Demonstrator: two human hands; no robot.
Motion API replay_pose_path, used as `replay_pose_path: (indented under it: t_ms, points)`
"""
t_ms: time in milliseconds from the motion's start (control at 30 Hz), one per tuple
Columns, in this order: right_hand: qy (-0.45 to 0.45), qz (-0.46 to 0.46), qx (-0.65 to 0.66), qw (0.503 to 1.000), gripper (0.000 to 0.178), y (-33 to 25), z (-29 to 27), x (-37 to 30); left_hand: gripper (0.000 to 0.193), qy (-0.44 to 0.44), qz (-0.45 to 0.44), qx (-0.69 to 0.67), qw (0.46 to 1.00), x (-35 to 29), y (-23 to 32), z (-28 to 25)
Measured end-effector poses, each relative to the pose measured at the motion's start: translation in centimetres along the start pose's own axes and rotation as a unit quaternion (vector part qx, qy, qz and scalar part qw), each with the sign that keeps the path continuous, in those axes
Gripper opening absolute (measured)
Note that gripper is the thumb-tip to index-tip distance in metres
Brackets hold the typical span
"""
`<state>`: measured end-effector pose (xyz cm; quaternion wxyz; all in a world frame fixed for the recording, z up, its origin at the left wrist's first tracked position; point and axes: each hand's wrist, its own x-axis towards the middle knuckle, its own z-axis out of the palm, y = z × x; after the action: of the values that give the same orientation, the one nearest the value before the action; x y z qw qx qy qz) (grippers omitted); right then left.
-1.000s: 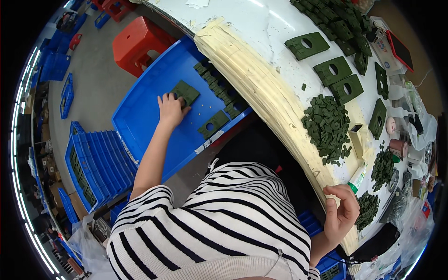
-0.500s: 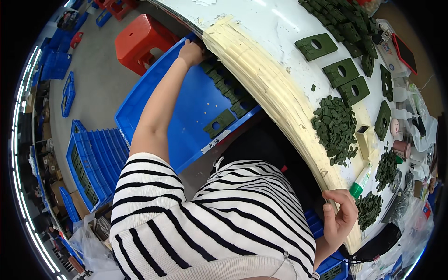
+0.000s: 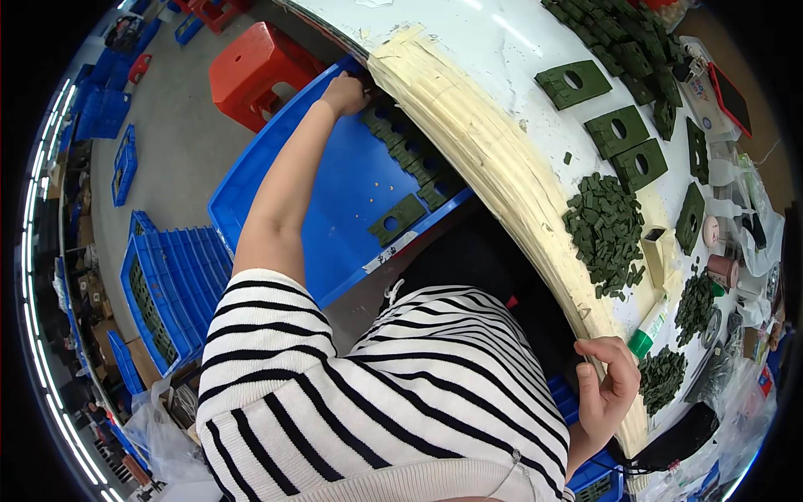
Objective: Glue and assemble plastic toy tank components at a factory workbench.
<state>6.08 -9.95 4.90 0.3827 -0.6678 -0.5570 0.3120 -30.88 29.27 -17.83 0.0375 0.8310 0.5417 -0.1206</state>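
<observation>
The left hand point(image 3: 345, 95) is down in the far corner of the blue tray point(image 3: 314, 230), by the end of the row of green plates point(image 3: 400, 156); its fingertips are hidden, so I cannot tell if they are spread or pinching something; the row lies along the side of the tray next to the table point(image 3: 481, 54); one more green plate point(image 3: 406, 211) with a round hole lies near the tray's closer edge, and tiny pale crumbs point(image 3: 371, 200) are near it.

The right hand point(image 3: 609, 383) is by the table's pale yellow edge point(image 3: 481, 134); its fingers are bent, with a gap between thumb and pointing finger, and I see nothing in it; a white tube point(image 3: 655, 321) with a green cap is just beside it; past that are a heap of little green bits point(image 3: 604, 230), more flat green plates point(image 3: 574, 84) and a big green pile point(image 3: 627, 54); a red stool point(image 3: 255, 71) stands beyond the tray, and stacked blue trays point(image 3: 186, 280) stand to the left.
</observation>
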Motion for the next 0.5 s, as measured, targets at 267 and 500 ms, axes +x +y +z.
replay_pose_path:
  t_ms: [267,500]
  points:
    - [-0.015,0.001,-0.004,1.000,0.021,-0.8,0.4,0.4,0.034,0.110,-0.002,0.012,0.994,-2.1,0.8,0.6]
    - [-0.015,-0.005,-0.007,1.000,0.020,-0.5,0.3,0.1,0.023,0.334,-0.022,-0.122,0.934,-2.7,0.5,4.3]
